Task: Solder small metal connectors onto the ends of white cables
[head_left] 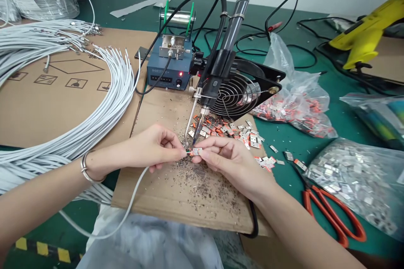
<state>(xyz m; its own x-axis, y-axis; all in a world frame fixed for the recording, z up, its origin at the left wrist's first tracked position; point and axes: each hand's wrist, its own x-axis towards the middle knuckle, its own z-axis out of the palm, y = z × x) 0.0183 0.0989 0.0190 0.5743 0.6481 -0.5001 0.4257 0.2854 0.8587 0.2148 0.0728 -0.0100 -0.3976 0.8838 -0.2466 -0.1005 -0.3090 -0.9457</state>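
Observation:
My left hand (pixel 154 149) pinches the stripped end of a white cable (pixel 134 197) that loops down off the front of the cardboard sheet (pixel 176 189). My right hand (pixel 225 157) grips a small metal connector with an orange part (pixel 196 151), held against the cable end. Both meet right under the tip of the fixed soldering iron (pixel 202 124), which slants down from a black holder. A thin solder feed tube (pixel 191 119) points at the same spot. Loose connectors (pixel 230 130) lie in a pile just behind my right hand.
A blue solder feeder unit (pixel 168 69) and a black fan (pixel 240 92) stand behind. White cable bundles (pixel 78 105) curve across the left. Bags of connectors (pixel 296 105) and metal parts (pixel 360 180), orange-handled scissors (pixel 331 210) and a yellow glue gun (pixel 366 33) lie right.

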